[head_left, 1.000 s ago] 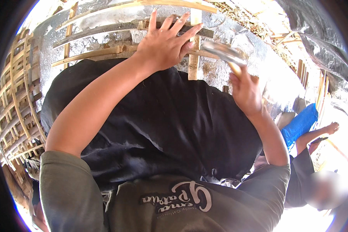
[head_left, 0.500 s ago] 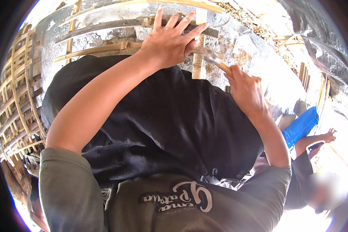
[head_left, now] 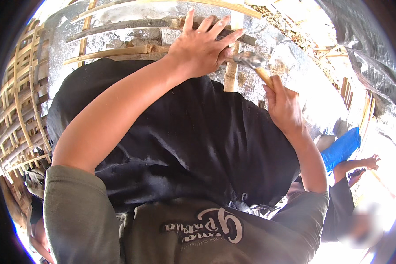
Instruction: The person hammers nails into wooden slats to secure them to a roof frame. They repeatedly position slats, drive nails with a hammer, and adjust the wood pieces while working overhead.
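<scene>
The left hand (head_left: 201,49) is spread wide on the wood strips (head_left: 130,31), and the right hand (head_left: 287,104) is wrapped around the handle of the hammer (head_left: 265,78). The hammer's head is between the hands, just beside the left thumb. Black cloth (head_left: 185,127) is below both hands, with a blue thing (head_left: 342,148) off to the right hand's right.

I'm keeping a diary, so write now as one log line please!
left hand: spread over brown wooden slats | right hand: gripping metal-headed hammer by pale wooden handle
</scene>
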`<state>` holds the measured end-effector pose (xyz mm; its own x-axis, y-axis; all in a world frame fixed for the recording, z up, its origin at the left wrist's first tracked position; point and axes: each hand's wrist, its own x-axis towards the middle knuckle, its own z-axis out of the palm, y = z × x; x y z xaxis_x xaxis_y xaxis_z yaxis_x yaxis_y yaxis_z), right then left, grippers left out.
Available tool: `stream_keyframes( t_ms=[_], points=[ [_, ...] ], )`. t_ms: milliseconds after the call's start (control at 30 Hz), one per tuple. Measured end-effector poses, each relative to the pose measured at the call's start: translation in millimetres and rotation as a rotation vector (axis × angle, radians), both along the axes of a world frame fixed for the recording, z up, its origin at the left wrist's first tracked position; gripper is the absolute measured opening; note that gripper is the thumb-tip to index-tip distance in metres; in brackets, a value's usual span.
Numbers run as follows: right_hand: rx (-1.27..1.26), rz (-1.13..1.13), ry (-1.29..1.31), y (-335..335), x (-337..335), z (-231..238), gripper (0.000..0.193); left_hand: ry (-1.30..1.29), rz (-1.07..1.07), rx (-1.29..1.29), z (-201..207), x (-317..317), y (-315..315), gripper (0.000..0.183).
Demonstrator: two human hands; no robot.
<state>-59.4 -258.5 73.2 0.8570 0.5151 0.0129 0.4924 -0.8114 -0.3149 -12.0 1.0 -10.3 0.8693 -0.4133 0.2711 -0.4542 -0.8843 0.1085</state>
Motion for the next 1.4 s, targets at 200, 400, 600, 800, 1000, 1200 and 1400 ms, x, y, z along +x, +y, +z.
stream_keyframes(
  t_ms=[200,400,600,800,1000,1200,1400],
  points=[
    [-0.057,-0.023,0.155,2,10,-4,0.019,-0.008,0.0,0.019,0,-2,1,0.051],
    [0.166,0.128,-0.175,-38,2,-25,0.016,-0.013,-0.004,0.039,2,-2,2,0.051],
    [0.175,0.171,-0.327,-43,18,-15,0.018,-0.01,0.011,0.03,-1,-1,0,0.05],
    [0.201,0.394,-0.321,-34,32,-14,0.019,0.002,0.016,0.036,1,-2,0,0.049],
    [0.21,0.392,-0.357,-34,34,-25,0.015,-0.007,0.013,0.041,2,-3,-1,0.05],
    [0.269,0.375,-0.218,-38,28,-23,0.015,0.01,-0.002,0.039,4,-4,-1,0.049],
    [0.213,0.248,-0.217,-37,23,-26,0.016,0.001,0.011,0.045,0,-1,-1,0.049]
  ],
)
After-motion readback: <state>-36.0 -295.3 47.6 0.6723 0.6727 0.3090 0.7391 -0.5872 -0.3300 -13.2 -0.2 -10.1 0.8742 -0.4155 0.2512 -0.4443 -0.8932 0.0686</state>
